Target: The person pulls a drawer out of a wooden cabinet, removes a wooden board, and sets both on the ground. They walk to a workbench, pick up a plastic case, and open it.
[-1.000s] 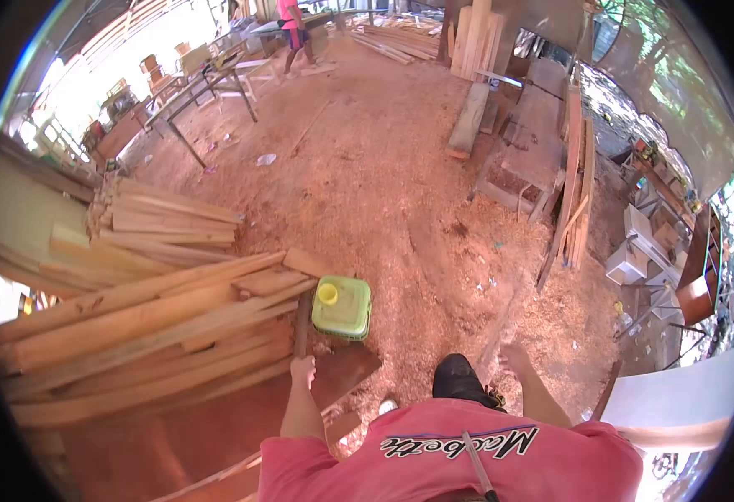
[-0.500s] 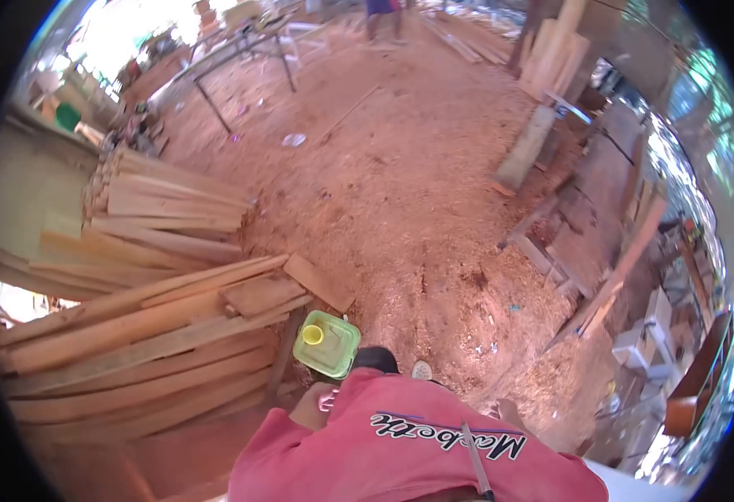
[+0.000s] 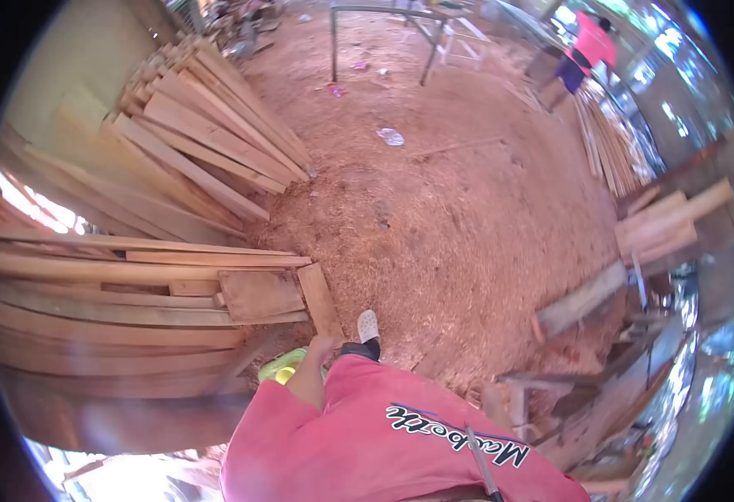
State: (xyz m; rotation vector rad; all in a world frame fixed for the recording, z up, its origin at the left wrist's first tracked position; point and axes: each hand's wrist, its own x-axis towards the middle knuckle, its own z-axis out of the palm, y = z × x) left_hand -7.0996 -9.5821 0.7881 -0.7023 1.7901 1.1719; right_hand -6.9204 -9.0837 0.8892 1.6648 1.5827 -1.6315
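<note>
My left hand (image 3: 325, 344) hangs in front of the red shirt (image 3: 342, 427), close to the lower end of a short flat board (image 3: 320, 299); its fingers are too small and blurred to read. Under that forearm shows part of a green container (image 3: 277, 365) with a yellow cup (image 3: 284, 375) at its top. At the shirt's other side my right hand (image 3: 493, 398) is a smear over the shavings, its fingers unclear. One foot in a pale clog (image 3: 369, 325) steps forward on the ground.
Stacked planks (image 3: 133, 293) fill the left side, with more leaning boards (image 3: 208, 125) behind. Thick timber (image 3: 580, 301) lies at the right. A metal-framed table (image 3: 384, 10) stands at the back. Another person (image 3: 589, 54) in pink bends over at the far right.
The view has swung left, and the other person now shows at the far right. My left arm has come forward over the green container. A clog-shod foot has stepped forward.
</note>
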